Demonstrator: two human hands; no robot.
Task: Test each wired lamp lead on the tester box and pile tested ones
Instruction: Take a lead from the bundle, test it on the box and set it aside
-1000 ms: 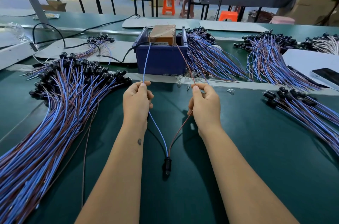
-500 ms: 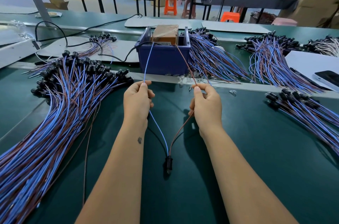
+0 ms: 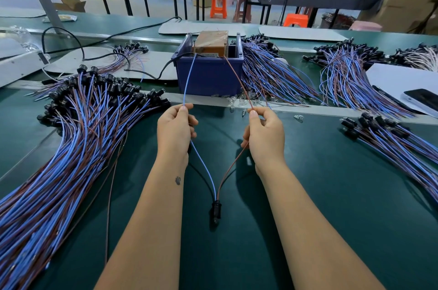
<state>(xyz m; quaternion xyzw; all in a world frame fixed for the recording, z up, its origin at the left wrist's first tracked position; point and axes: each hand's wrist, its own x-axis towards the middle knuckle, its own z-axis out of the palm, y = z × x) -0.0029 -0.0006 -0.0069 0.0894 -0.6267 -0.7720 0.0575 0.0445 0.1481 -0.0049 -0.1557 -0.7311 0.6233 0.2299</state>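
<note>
One lamp lead is stretched between my hands and the tester box (image 3: 211, 43), a brown block sitting in a blue bin (image 3: 208, 73). My left hand (image 3: 175, 130) pinches the blue wire (image 3: 188, 81), whose tip reaches the box's left top corner. My right hand (image 3: 265, 133) pinches the brown wire (image 3: 237, 78), which runs to the box's right top corner. Both wires join at a black lamp socket (image 3: 216, 210) lying on the green belt between my forearms. I cannot tell whether its lamp is lit.
A big pile of leads (image 3: 71, 142) fans over the left of the green belt (image 3: 331, 194). More bundles lie right of the bin (image 3: 267, 76), at far right (image 3: 350, 76) and near right (image 3: 403, 142). A phone (image 3: 422, 100) rests on white sheets at right. Small loose bulbs (image 3: 237, 102) lie below the bin.
Hardly anything moved: both hands stay pinching the wires with the tips at the box. The view shifted slightly.
</note>
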